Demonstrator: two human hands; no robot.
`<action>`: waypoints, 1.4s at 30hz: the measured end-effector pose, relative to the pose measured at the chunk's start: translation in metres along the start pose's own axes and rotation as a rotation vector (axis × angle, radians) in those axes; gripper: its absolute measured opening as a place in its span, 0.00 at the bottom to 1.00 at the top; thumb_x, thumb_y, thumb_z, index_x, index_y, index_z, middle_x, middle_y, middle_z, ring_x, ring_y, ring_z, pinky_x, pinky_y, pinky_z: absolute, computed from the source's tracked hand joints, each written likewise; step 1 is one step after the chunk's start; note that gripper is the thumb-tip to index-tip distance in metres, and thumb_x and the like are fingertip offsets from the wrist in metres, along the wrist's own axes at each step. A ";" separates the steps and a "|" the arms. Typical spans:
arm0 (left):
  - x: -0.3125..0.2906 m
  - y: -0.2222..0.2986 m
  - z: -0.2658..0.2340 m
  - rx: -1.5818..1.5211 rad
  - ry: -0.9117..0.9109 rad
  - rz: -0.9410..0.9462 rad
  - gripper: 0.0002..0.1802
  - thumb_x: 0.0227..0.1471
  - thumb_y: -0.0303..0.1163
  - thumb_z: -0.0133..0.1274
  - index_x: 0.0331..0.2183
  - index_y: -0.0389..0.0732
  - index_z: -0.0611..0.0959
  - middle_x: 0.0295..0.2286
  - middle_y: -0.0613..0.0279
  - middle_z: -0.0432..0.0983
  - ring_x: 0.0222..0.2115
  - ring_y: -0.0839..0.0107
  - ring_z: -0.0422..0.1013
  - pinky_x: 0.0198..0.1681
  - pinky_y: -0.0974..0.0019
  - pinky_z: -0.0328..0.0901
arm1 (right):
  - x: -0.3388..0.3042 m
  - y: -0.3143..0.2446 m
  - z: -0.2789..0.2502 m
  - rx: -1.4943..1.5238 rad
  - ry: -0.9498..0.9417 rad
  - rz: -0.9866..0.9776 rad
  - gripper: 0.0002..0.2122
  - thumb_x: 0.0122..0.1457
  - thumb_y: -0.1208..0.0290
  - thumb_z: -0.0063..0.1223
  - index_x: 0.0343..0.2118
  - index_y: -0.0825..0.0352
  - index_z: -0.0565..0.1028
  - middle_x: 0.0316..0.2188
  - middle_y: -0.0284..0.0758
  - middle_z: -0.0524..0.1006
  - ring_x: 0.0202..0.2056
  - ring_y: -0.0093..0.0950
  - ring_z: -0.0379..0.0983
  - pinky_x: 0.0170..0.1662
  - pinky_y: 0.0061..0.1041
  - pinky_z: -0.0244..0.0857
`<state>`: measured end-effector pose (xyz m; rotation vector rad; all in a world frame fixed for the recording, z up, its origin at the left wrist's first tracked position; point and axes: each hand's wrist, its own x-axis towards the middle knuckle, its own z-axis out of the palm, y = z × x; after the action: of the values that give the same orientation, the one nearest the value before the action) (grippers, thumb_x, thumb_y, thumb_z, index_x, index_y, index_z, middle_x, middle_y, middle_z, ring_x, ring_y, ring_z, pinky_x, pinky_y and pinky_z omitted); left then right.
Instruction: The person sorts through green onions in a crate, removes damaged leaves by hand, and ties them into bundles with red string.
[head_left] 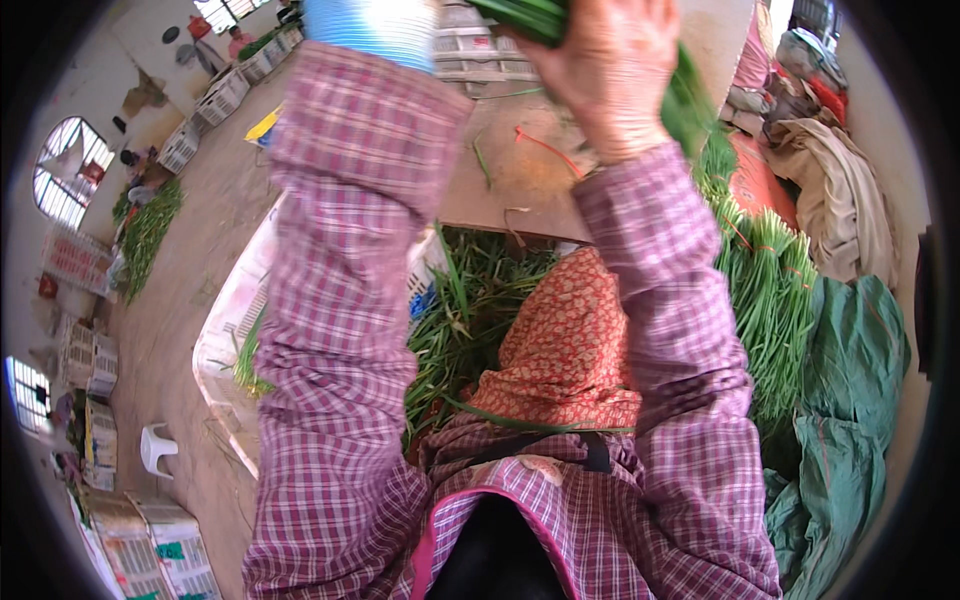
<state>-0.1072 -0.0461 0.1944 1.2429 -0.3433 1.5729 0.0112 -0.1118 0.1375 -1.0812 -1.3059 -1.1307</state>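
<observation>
My right hand (612, 75), closed, grips a bunch of long green chives (690, 100) at the upper edge, with leaves hanging past the wrist. The fingers partly run out of the picture. Beyond my left sleeve (372, 110) shows only a blue-and-white ribbed cuff (370, 35); the left hand lies outside the view. Below both arms is a brown board (540, 185), with a red tie (548, 148) and a few loose leaves on it.
Tied chive bundles (765, 270) stand at the right, beside green sacking (850, 370). Loose leaves (470, 310) lie in front of my lap, near a white crate (225, 330). A white stool (157, 450) and more crates (88, 355) line the left. People sit far off.
</observation>
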 end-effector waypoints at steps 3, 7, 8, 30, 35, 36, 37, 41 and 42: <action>-0.023 -0.056 0.011 -0.311 0.296 -0.303 0.04 0.50 0.31 0.51 0.30 0.43 0.73 0.24 0.62 0.70 0.27 0.71 0.69 0.32 0.67 0.67 | -0.013 0.063 -0.032 -0.182 -0.280 -0.138 0.35 0.38 0.64 0.63 0.55 0.57 0.63 0.45 0.36 0.69 0.44 0.34 0.66 0.48 0.33 0.59; -0.094 -0.122 0.011 -0.458 0.648 -0.594 0.15 0.48 0.33 0.53 0.37 0.38 0.71 0.31 0.59 0.68 0.33 0.68 0.68 0.40 0.60 0.67 | -0.060 0.116 -0.051 -0.149 -0.482 -0.244 0.31 0.39 0.58 0.62 0.51 0.45 0.67 0.34 0.29 0.72 0.32 0.30 0.69 0.36 0.29 0.64; -0.111 -0.135 0.009 -0.414 0.768 -0.656 0.15 0.49 0.35 0.52 0.37 0.40 0.71 0.33 0.60 0.67 0.36 0.69 0.66 0.44 0.59 0.65 | -0.076 0.123 -0.053 -0.119 -0.573 -0.213 0.32 0.39 0.58 0.62 0.52 0.45 0.66 0.33 0.29 0.72 0.32 0.30 0.69 0.37 0.29 0.64; -0.185 -0.187 -0.094 1.816 -0.903 -0.315 0.58 0.25 0.57 0.64 0.56 0.45 0.59 0.49 0.54 0.61 0.51 0.57 0.58 0.55 0.52 0.52 | -0.182 0.186 0.086 0.445 -1.932 0.408 0.39 0.38 0.65 0.65 0.57 0.53 0.59 0.48 0.41 0.70 0.49 0.35 0.67 0.53 0.28 0.60; -0.153 -0.217 -0.112 1.750 -0.980 -0.832 0.53 0.26 0.57 0.64 0.54 0.46 0.63 0.45 0.53 0.68 0.47 0.56 0.65 0.49 0.54 0.61 | -0.161 0.197 0.066 0.307 -1.481 0.367 0.48 0.34 0.45 0.65 0.60 0.50 0.52 0.52 0.41 0.62 0.55 0.40 0.56 0.57 0.41 0.53; -0.147 -0.220 -0.114 1.753 -0.997 -0.888 0.53 0.26 0.57 0.65 0.54 0.46 0.63 0.45 0.53 0.68 0.47 0.56 0.65 0.50 0.55 0.61 | -0.158 0.186 0.060 0.241 -1.450 0.285 0.48 0.34 0.45 0.65 0.60 0.49 0.52 0.53 0.41 0.62 0.55 0.40 0.56 0.57 0.43 0.52; -0.142 -0.222 -0.116 1.733 -1.018 -0.954 0.54 0.26 0.58 0.64 0.54 0.45 0.63 0.46 0.53 0.67 0.48 0.57 0.64 0.51 0.55 0.60 | -0.158 0.172 0.056 0.179 -1.417 0.201 0.48 0.35 0.44 0.64 0.60 0.49 0.51 0.53 0.40 0.61 0.55 0.40 0.56 0.57 0.44 0.51; -0.137 -0.234 -0.133 1.629 -1.084 -1.039 0.56 0.26 0.59 0.64 0.55 0.44 0.62 0.49 0.53 0.64 0.51 0.58 0.62 0.53 0.56 0.58 | -0.194 0.148 0.053 0.096 -1.318 -0.005 0.50 0.33 0.45 0.65 0.61 0.49 0.50 0.53 0.39 0.61 0.55 0.39 0.56 0.56 0.47 0.48; -0.136 -0.234 -0.134 1.598 -1.094 -1.012 0.56 0.25 0.59 0.64 0.55 0.44 0.62 0.49 0.52 0.64 0.51 0.58 0.61 0.53 0.56 0.58 | -0.206 0.152 0.054 0.056 -1.335 0.001 0.49 0.32 0.46 0.65 0.60 0.49 0.51 0.52 0.39 0.62 0.54 0.39 0.57 0.56 0.46 0.48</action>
<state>0.0056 0.0739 -0.0586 2.7374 1.0017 -0.1515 0.1623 -0.0361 -0.0619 -1.8892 -2.2796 -0.2294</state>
